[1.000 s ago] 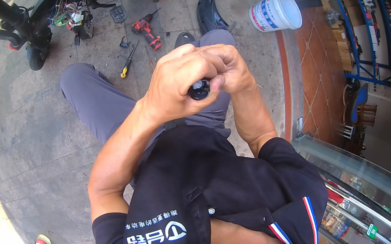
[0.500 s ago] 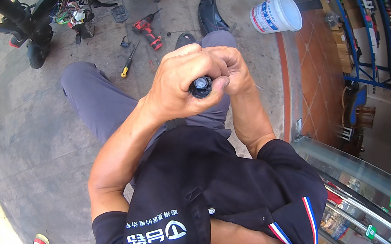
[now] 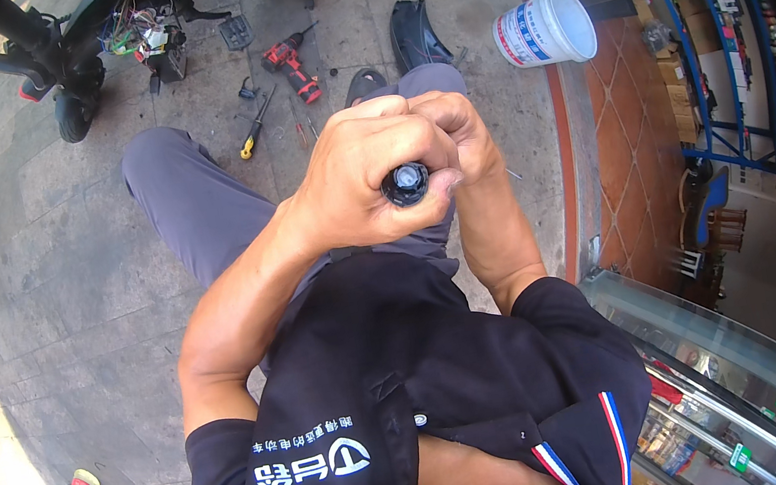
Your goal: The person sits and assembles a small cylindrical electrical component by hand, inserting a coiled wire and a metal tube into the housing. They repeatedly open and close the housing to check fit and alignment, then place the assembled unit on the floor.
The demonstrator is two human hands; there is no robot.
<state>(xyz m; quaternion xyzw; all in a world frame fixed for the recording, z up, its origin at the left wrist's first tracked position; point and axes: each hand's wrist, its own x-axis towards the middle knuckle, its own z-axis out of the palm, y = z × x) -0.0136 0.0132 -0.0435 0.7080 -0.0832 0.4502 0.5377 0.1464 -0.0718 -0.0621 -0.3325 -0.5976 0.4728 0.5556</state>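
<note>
In front of my chest, my left hand [image 3: 377, 166] is wrapped round a black cylinder [image 3: 405, 184]. Its round end points up toward the camera, with a grey, translucent-looking centre inside a black rim; the rest is hidden in the fist. My right hand [image 3: 462, 131] is closed too, pressed against the far right side of the left fist. What its fingers hold, if anything, is out of sight. Both forearms are bent inward above my grey trousers [image 3: 197, 206].
On the paving ahead lie a red cordless drill [image 3: 290, 64], a yellow-handled screwdriver [image 3: 256, 127] and a curved black plastic part [image 3: 419, 34]. A white bucket [image 3: 544, 28] stands to the right. A vehicle with exposed wiring [image 3: 146, 36] is at the far left. Glass display cases [image 3: 703, 336] are right.
Both hands have come slightly down in the picture together with the black cylinder, and its end faces the camera a little differently. Both grips are kept.
</note>
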